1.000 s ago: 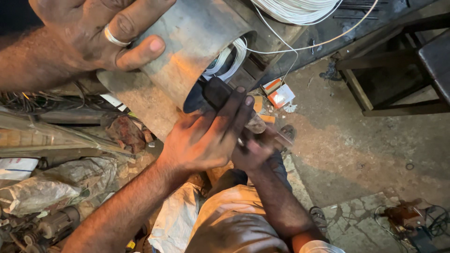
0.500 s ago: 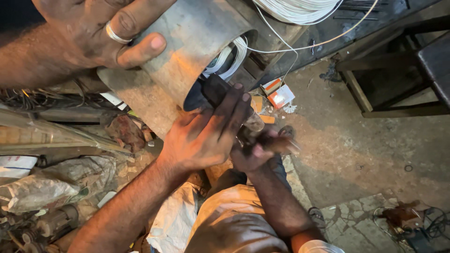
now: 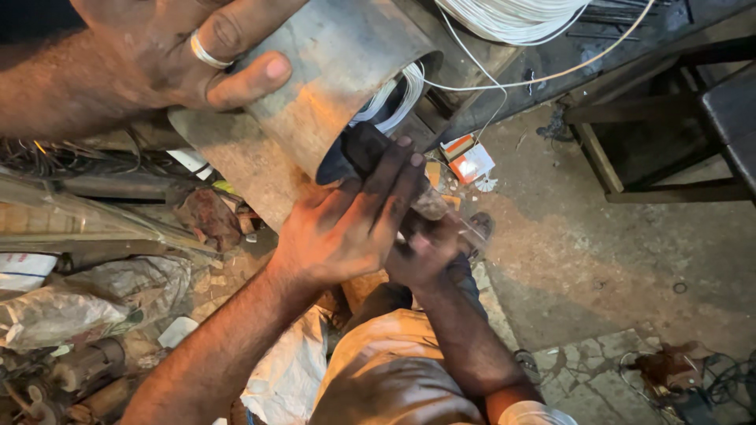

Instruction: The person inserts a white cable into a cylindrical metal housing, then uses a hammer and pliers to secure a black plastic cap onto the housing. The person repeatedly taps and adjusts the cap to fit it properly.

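A large grey metal cylinder [image 3: 331, 71] lies tilted at the top, with white wire windings [image 3: 394, 90] inside its open end. A dark, blunt tool [image 3: 364, 149] pokes into that opening. My left hand [image 3: 346, 232] lies over the tool, its sooty fingers stretched along it to the cylinder's rim. Just behind, my right hand [image 3: 425, 256] is closed around the tool's lower end, which is mostly hidden. Another person's hand [image 3: 189, 55], with a ring on it, grips the cylinder from the upper left.
A coil of white wire [image 3: 512, 16] sits at the top, with one strand running to the right. A dark wooden frame [image 3: 661, 149] stands at the right. Scrap, bags and cables [image 3: 79, 299] crowd the left. Small cartons [image 3: 465, 161] lie on the concrete floor. My knee [image 3: 394, 370] is below.
My two hands and the tool have shifted slightly toward the cylinder's opening. The other person's hand keeps its grip on the cylinder.
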